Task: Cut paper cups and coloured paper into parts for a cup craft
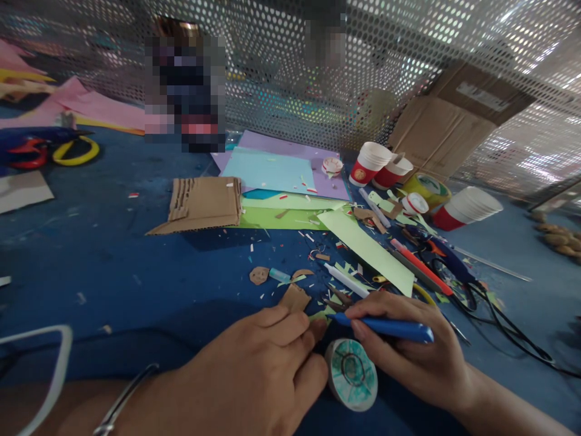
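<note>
Between the thumb and fingers of my right hand (408, 351) is a blue pen (394, 329), its tip pointing left over small green paper scraps (323, 313). My left hand (267, 369) lies to the left, fingers together, pressing at a small brown cardboard piece (295, 298); what is under the fingers is hidden. Just below the pen, between the hands, sits a round white cup base painted teal (353, 374). A rolled teal piece (279, 275) and a round cardboard bit (259, 275) lie farther forward on the blue table (136, 272).
Coloured paper sheets (272, 172) and torn cardboard (206, 203) lie ahead. Red and white cups (370, 163), yellow-green tape (426, 189), a red marker (422, 267) and a corded glue gun (454, 260) are on the right. Yellow-handled scissors (76, 150) lie far left. A perforated screen (281, 79) stands behind.
</note>
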The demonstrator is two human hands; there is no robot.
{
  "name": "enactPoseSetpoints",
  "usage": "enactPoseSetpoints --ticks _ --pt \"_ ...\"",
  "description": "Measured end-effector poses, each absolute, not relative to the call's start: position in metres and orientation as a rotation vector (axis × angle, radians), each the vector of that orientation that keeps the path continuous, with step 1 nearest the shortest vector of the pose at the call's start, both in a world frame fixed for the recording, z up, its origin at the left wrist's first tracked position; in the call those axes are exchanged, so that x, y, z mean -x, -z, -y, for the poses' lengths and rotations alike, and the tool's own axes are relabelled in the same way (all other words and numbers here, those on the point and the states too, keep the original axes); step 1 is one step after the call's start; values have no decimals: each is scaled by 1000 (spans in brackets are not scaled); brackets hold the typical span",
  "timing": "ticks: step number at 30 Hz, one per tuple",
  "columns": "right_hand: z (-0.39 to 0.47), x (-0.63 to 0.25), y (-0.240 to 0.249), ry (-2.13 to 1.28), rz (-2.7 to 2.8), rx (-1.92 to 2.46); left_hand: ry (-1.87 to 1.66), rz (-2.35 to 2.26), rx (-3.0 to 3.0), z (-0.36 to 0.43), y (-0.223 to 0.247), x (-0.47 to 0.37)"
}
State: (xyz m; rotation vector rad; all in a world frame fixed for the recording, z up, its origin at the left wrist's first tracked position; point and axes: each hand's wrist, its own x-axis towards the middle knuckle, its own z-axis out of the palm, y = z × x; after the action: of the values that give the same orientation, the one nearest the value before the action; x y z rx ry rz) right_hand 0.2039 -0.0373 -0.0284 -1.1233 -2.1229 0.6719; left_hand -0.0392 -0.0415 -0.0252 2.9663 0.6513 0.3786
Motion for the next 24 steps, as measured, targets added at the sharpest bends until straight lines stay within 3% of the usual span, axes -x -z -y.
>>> enactPoseSetpoints --ticks 24 --pt "34 -199 27 -627 2143 1074 -372 -587 -3077 40 23 40"
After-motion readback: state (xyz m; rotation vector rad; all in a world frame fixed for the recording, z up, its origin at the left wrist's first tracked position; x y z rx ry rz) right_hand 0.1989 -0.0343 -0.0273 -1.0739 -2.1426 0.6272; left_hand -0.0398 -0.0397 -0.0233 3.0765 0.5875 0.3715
